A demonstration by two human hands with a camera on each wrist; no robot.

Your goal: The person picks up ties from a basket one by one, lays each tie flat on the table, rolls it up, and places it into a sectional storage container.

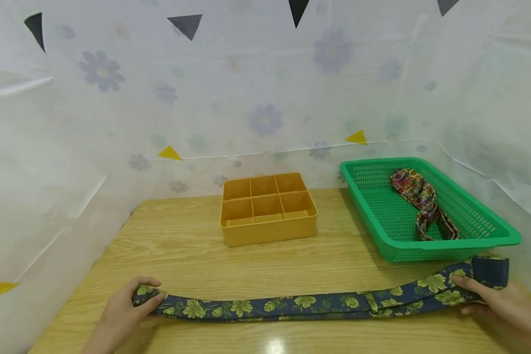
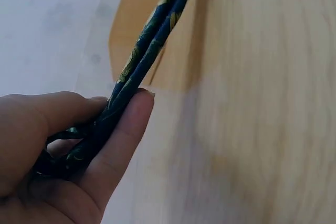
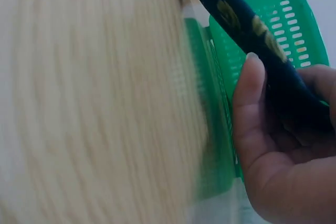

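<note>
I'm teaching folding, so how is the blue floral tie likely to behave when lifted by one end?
The tie is probably floppy: it bends in a shallow curve between the left hand and right hand. It looks like thin fabric, so likely light for its length. Two strips lie side by side in the left wrist view and may slide apart.

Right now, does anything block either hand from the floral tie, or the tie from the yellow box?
Nothing visible: left hand and right hand hold the floral tie; only tabletop separates it from the yellow box.
</note>
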